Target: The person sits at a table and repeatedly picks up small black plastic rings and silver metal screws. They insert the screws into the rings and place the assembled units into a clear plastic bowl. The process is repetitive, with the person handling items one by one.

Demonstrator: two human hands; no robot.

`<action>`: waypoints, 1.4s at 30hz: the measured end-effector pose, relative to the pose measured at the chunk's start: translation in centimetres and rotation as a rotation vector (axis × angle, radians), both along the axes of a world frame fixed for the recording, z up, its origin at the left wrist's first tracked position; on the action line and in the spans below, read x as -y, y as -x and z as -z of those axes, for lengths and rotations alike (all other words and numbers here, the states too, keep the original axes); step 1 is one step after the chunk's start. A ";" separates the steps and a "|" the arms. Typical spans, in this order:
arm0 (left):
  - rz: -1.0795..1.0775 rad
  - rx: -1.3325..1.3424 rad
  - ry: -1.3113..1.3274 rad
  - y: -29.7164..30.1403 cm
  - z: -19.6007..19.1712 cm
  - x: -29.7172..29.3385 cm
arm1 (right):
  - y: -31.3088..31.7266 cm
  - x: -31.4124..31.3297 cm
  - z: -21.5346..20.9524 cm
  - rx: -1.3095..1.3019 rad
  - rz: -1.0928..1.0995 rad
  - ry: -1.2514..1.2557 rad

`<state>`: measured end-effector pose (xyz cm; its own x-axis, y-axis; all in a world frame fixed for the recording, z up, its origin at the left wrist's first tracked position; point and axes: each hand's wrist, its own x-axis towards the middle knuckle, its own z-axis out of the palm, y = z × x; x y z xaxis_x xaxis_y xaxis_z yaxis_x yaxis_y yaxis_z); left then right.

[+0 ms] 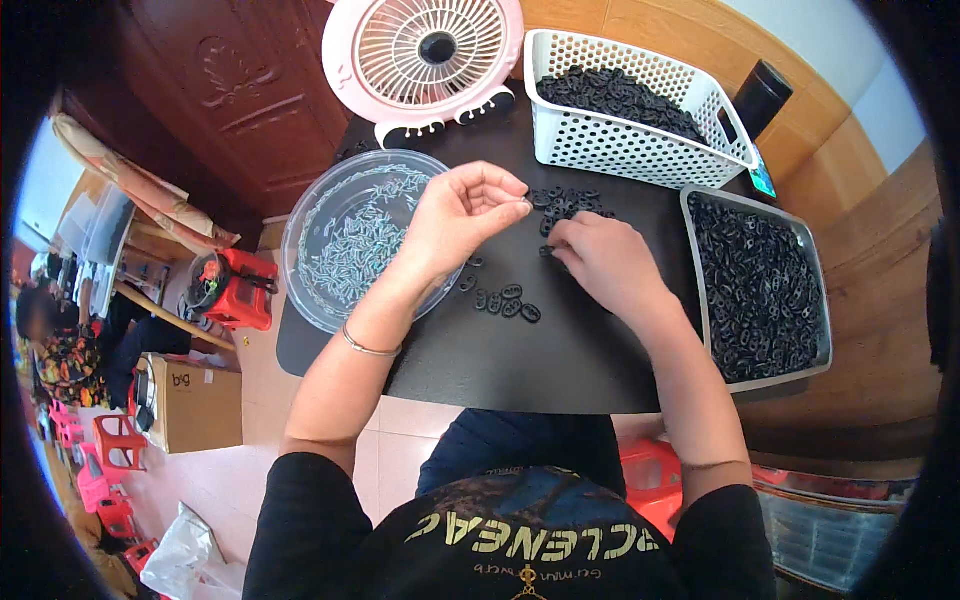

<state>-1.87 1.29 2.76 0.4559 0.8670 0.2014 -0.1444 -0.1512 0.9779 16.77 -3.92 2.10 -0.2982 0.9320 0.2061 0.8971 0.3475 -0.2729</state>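
Black plastic oval links [508, 300], each a small ring-like piece, lie in a short loose row on the dark bench [560, 360], just in front of both hands and a little nearer the left one; their long axes run roughly left to right, tilting slightly. A denser scatter of the same pieces [565, 203] sits between the two hands, toward the far side. The left hand [455, 220] is raised above the bench with thumb and forefinger pinched shut on something tiny at their tips, too small to tell whether it is a link or one of the pale parts. The right hand [600, 262] rests palm down on the bench with its fingertips curled into the scatter; whether its grip has closed on a link cannot be told. From the right hand the loose row lies to the left and toward the person. Under the left wrist stands a clear round bowl [318, 215] of small pale pieces. To the right is a grey tray [818, 300] heaped with black links, behind it a white perforated basket [640, 140] holding more, and a pink fan [425, 50] at the far edge.
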 end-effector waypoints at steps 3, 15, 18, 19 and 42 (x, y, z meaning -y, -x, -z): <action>-0.014 0.005 0.092 -0.2 0.4 0.6 | 0.8 -0.7 1.4 0.016 -0.011 -0.054; 0.050 0.127 0.261 0.8 1.6 0.5 | 0.6 -0.8 1.6 -0.271 -0.077 -0.096; 0.073 0.092 0.284 0.9 1.3 0.8 | -0.2 -0.6 1.4 -0.553 -0.072 -0.149; 0.086 0.082 0.291 0.8 1.3 0.9 | -0.3 -0.6 1.9 -0.713 -0.024 -0.114; 0.109 0.247 0.394 -0.3 2.8 1.1 | 0.6 -0.1 2.6 -1.112 -0.065 0.040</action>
